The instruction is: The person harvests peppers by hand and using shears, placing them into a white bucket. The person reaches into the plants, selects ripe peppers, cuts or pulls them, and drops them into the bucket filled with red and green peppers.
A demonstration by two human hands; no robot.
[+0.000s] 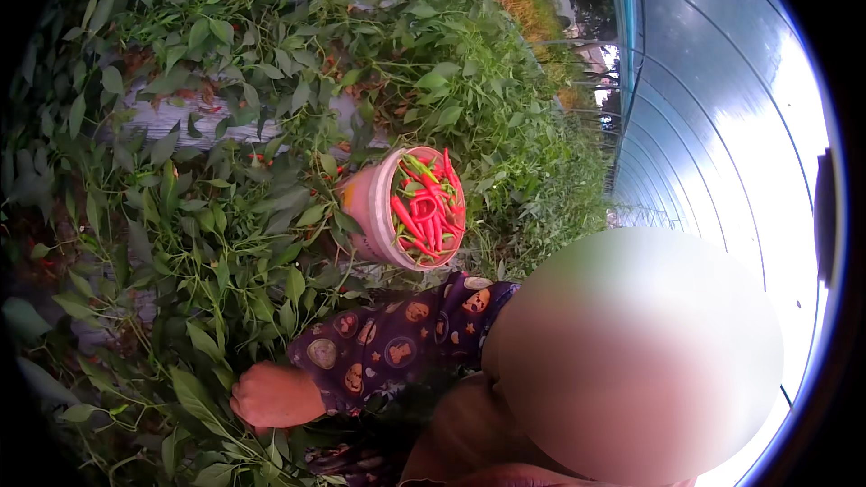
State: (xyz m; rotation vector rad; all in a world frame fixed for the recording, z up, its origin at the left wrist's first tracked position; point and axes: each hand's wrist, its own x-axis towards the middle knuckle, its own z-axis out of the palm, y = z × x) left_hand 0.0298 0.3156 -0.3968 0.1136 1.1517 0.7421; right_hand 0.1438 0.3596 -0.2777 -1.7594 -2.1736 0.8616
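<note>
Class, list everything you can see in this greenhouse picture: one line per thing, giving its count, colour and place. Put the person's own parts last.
Chilli plants: many, green leaves, filling the left and middle.
Bucket: one, pale pink, among the plants at the middle, tipped so its mouth faces the camera.
Chillies: many, mostly red with some green, filling the bucket.
Ground cover: one strip, pale grey, under the plants at upper left.
Greenhouse roof: one, clear sheet on curved ribs, at right.
Sleeve: one, dark purple with orange patterns, lower middle.
Hand: one in view, bare, reaching into the leaves at lower left; which of the hands it is, and what it grips, cannot be told.
</note>
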